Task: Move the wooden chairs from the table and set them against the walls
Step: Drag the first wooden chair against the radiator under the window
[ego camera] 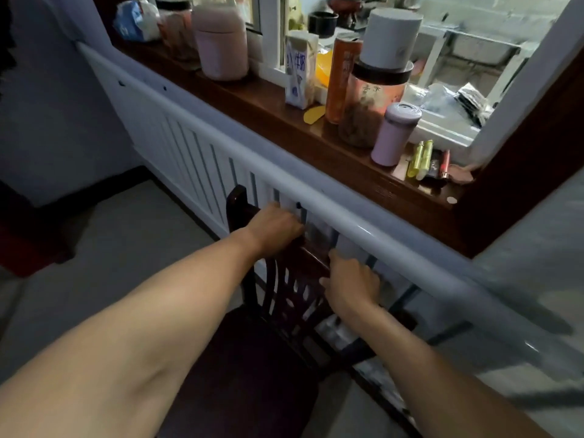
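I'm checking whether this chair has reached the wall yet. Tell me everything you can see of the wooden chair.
The wooden chair is dark, glossy reddish-brown, with a curved top rail, slatted back and flat seat. It stands with its back toward the white slatted radiator cover under the windowsill, close to it; contact cannot be told. The left hand and the right hand both grip the top rail.

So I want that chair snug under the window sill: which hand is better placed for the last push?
Probably the left hand: it grips the top rail of the chair near the radiator. The right hand sits lower, on the backrest.
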`<state>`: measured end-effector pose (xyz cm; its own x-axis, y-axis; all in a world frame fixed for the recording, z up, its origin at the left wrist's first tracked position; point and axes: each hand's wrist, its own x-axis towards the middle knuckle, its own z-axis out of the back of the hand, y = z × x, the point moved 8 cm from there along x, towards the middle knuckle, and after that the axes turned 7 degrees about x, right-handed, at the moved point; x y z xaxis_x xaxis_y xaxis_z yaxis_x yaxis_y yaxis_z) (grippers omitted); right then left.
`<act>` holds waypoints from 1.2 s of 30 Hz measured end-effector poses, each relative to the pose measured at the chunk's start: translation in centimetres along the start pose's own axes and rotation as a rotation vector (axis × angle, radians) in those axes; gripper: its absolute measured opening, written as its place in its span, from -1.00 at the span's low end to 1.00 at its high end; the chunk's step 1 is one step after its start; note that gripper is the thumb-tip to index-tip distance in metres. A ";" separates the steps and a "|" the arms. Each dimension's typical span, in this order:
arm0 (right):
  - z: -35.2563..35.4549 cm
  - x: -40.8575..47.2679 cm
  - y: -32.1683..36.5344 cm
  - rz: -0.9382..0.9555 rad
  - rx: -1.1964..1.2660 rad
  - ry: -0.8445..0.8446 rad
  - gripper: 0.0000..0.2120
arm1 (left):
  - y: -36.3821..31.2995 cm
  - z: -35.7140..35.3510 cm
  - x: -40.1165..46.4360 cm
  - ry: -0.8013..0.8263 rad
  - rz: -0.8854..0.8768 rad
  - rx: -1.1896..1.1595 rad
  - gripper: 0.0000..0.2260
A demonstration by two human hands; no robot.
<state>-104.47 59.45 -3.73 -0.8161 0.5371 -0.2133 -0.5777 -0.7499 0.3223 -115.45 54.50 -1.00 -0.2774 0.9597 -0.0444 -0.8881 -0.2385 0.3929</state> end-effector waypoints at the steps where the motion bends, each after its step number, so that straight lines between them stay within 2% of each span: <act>1: 0.0 0.3 -0.3 0.007 -0.008 -0.016 -0.57 | 0.0 -0.3 0.4 -0.012 0.014 -0.013 -0.85; 5: 0.3 1.1 -1.1 0.036 -0.028 -0.095 -0.69 | -0.1 -1.1 1.4 -0.017 0.072 -0.065 -0.76; 12: -0.2 1.6 -1.2 0.056 -0.057 -0.073 -0.65 | 0.1 -1.3 1.5 0.010 0.127 -0.175 -0.70; 15: -0.6 1.4 -1.1 0.027 -0.069 -0.049 -0.52 | 0.0 -1.3 0.7 0.025 0.157 -0.215 -0.64; 18: -1.0 0.9 -0.8 0.012 -0.094 -0.036 -0.32 | -0.5 -1.6 -0.2 0.097 0.162 -0.228 -0.50; 21: -1.3 0.3 0.0 0.043 -0.135 -0.031 -0.08 | -0.5 -0.9 -1.3 0.142 0.167 -0.214 -0.41; 23: -1.9 -0.3 1.0 0.081 -0.178 0.030 0.02 | -0.3 -0.5 -2.7 0.210 0.179 -0.212 -0.37; 26: -2.4 -1.4 2.6 0.126 -0.216 0.099 0.00 | 0.2 -0.5 -5.8 0.308 0.218 -0.272 -0.38; 31: -3.5 -5.1 6.6 0.257 -0.173 0.116 -0.12 | 1.8 -1.2 -13.1 0.417 0.358 -0.476 -0.39; 36: -5.8 -9.0 13.2 0.335 -0.140 0.141 -0.19 | 4.0 -1.5 -21.7 0.403 0.470 -0.529 -0.43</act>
<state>-104.81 42.48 -2.94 -0.9481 0.2029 -0.2450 -0.2674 -0.9254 0.2686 -113.51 32.48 0.13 -0.6852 0.6391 -0.3494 -0.6739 -0.7383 -0.0289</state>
